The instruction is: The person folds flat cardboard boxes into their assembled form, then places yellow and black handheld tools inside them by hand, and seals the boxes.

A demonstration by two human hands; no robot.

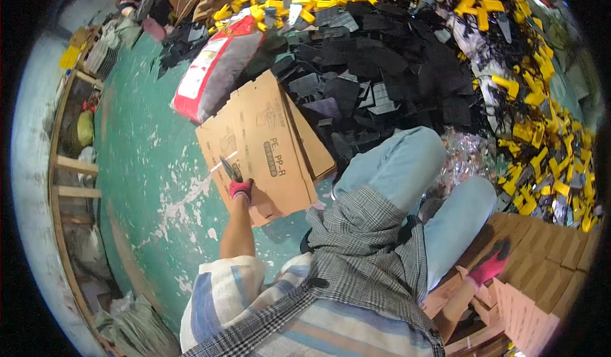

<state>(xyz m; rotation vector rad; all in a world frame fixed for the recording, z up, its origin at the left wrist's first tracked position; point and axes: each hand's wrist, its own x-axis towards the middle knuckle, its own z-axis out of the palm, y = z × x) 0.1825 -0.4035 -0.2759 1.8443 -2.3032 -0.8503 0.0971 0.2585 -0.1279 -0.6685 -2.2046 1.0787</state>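
My left hand point(240, 190), in a pink and black glove, is closed around scissors point(228, 167) whose pointed metal blades angle up and to the left. Beneath them is a flattened brown cardboard box point(254, 121) with dark print; a pale strip crosses it near the blades. A second cardboard sheet point(307, 134) shows behind its right edge. At the lower right, my right hand point(490, 266), gloved the same way, lies against brown cardboard point(541, 239) with its dark fingers stretched out. I see nothing in it. Its fingertips are partly blurred.
Black flat pieces point(388, 57) lie heaped ahead of my knees. Yellow plastic parts with dark cords point(541, 153) pile along the right and far side. A red, white and grey sack point(219, 64) lies beyond the box. Wooden framing point(76, 166) lines the left of the green floor point(146, 166).
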